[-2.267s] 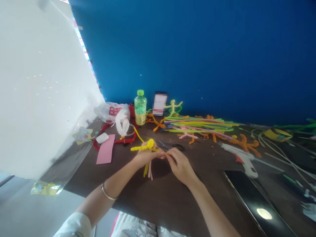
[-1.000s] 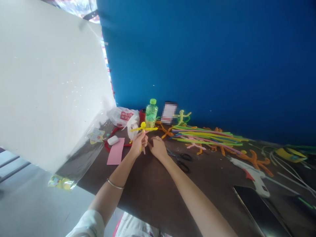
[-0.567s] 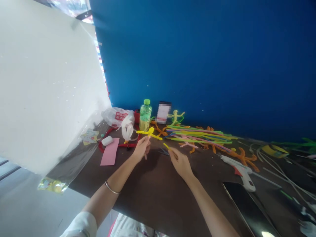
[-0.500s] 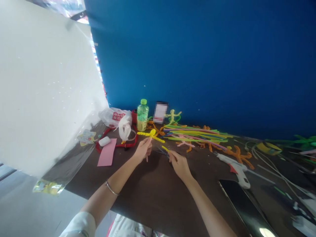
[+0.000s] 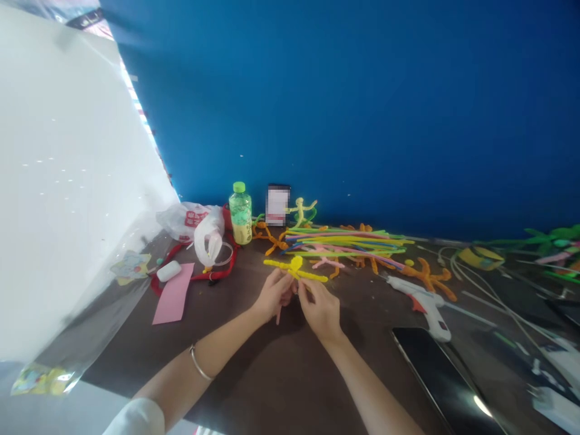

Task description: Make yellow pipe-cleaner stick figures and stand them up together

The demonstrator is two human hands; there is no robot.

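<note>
A yellow pipe cleaner figure (image 5: 294, 269) with a round fuzzy head and outstretched arms is held up between my two hands, above the dark table. My left hand (image 5: 274, 296) grips its body from below, and a pink pipe cleaner end (image 5: 278, 315) pokes out under that hand. My right hand (image 5: 319, 308) pinches the figure with its fingertips, close to my left hand. The fingers hide the figure's lower part.
Behind my hands lies a bundle of coloured pipe cleaners (image 5: 344, 241). A hot glue gun (image 5: 421, 308) and a dark tablet (image 5: 444, 380) are at right. A pink paper strip (image 5: 172, 302), plastic bag (image 5: 185, 220) and green-capped bottle (image 5: 240, 214) are at left.
My right hand has moved left and joined my left hand on the yellow figure. The figure has dropped lower and turned more level, and the view has swung so the table items sit further left.
</note>
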